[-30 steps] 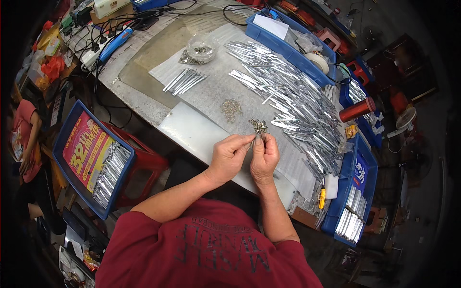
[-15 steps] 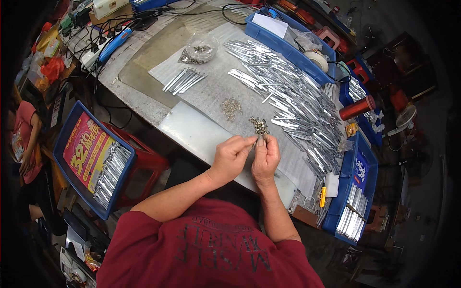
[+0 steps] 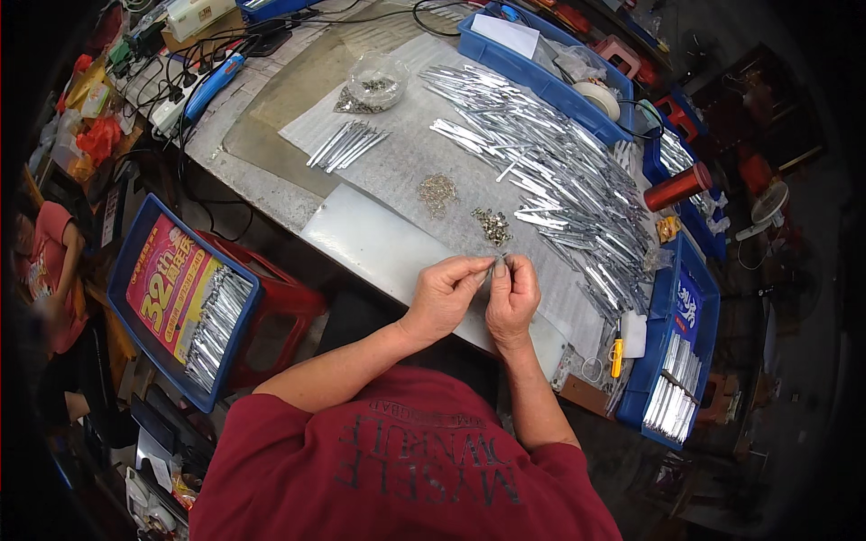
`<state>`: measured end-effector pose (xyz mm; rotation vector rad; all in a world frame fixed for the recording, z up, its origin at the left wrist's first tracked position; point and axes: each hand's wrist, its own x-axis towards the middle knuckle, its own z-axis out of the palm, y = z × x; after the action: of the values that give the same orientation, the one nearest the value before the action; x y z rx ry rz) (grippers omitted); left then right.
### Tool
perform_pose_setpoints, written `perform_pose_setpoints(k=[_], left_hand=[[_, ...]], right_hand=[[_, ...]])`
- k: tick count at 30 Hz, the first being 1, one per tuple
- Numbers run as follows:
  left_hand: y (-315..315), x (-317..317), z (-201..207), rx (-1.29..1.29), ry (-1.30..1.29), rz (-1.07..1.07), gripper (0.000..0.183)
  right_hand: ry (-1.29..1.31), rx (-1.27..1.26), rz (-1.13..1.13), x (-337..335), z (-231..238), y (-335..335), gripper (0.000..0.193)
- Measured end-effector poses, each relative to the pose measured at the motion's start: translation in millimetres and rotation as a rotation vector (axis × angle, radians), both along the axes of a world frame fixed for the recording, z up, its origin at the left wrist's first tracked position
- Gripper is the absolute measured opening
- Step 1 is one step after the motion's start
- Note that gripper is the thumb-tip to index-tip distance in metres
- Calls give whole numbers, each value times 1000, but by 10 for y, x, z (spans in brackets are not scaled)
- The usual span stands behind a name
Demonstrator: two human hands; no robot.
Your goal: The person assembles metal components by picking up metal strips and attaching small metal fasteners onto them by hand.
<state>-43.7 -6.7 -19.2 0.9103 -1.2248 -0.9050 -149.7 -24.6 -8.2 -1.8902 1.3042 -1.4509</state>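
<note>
Over the near edge of the table, my left hand (image 3: 446, 296) and my right hand (image 3: 512, 302) meet with fingertips pinched together. Whatever they pinch is small and mostly covered by the fingers; I cannot make out its kind. Just beyond the fingertips lies a loose pile of small shiny metal parts (image 3: 492, 226). Farther left is a heap of finer, brassy pieces (image 3: 437, 195). A large spread of long, thin silver metal strips (image 3: 568, 194) covers the right side of the table. A smaller bundle of strips (image 3: 348, 145) lies at the far left.
A clear plastic bag (image 3: 377, 81) of small parts sits at the back. Blue bins (image 3: 257, 338) holding strips stand at left and right (image 3: 700, 397). A white board (image 3: 365, 225) lies along the near edge. A yellow-handled tool (image 3: 617, 358) rests at the right corner.
Both hands have drawn slightly back from the pile of small parts, so more of it shows. The fingertips stay pinched together. The whole view has shifted a little.
</note>
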Motion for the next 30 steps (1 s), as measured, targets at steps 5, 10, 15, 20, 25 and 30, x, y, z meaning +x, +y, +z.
perform_pose_setpoints(k=[5,10,15,20,25,30], left_hand=[[19,65,71,-85,-274,48,19],[2,202,61,-138,-400,20,23],[73,381,48,-299,-887,-120,32],[84,448,45,-448,-1048,-230,32],[45,415,55,-484,-1133,-353,34],[-89,70,45,-537,-1076,-421,30]], right_hand=[[-47,57,-22,-66,-34,43,10],[-78,188,-26,-267,-32,43,13],[-312,173,-59,-490,-103,49,13],[-501,178,-35,-546,-107,79,11],[-588,153,-66,-589,-146,72,10],[-674,121,-35,-571,-125,37,10]])
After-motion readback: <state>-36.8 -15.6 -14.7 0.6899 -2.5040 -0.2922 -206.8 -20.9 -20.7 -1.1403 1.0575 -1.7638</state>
